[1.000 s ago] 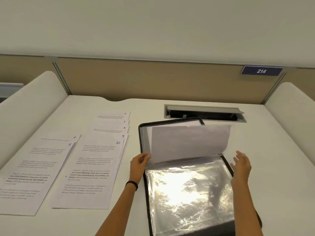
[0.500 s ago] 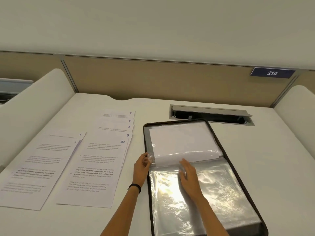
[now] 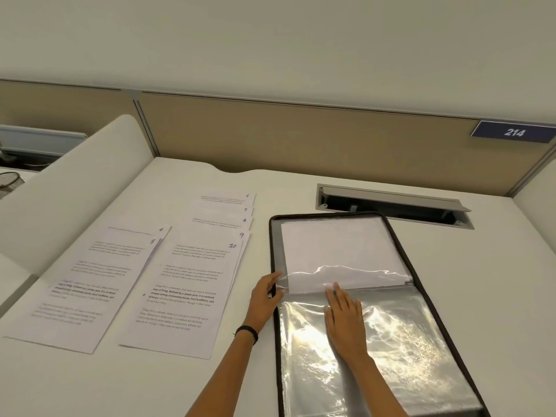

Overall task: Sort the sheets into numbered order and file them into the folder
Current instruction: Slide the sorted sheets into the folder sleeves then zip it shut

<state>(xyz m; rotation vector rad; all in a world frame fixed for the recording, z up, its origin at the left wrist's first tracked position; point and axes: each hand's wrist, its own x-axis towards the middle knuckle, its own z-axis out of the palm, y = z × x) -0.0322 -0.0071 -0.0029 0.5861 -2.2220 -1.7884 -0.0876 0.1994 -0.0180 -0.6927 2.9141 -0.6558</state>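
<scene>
A black-edged folder point(image 3: 421, 284) lies open on the desk with clear plastic sleeves. Its far half holds a filled sleeve with a white sheet point(image 3: 337, 245) inside; the near half shows a shiny empty sleeve point(image 3: 400, 350). My left hand point(image 3: 264, 296) pinches the sleeve's corner at the folder's left edge by the fold. My right hand point(image 3: 344, 320) lies flat on the near sleeve, fingertips at the fold. Left of the folder sit two fanned piles: sheets numbered 4 and 5 point(image 3: 90, 284), and sheets 6 to 10 point(image 3: 186, 281).
An open cable hatch point(image 3: 394, 206) is set in the desk behind the folder. Beige partition panels point(image 3: 301, 136) with a "214" label point(image 3: 515, 132) close the back. White curved side dividers point(image 3: 69, 182) flank the desk.
The filled sleeve was turned over onto the folder's far half and now lies flat. My right hand moved from the folder's right edge to the middle, pressing at the fold.
</scene>
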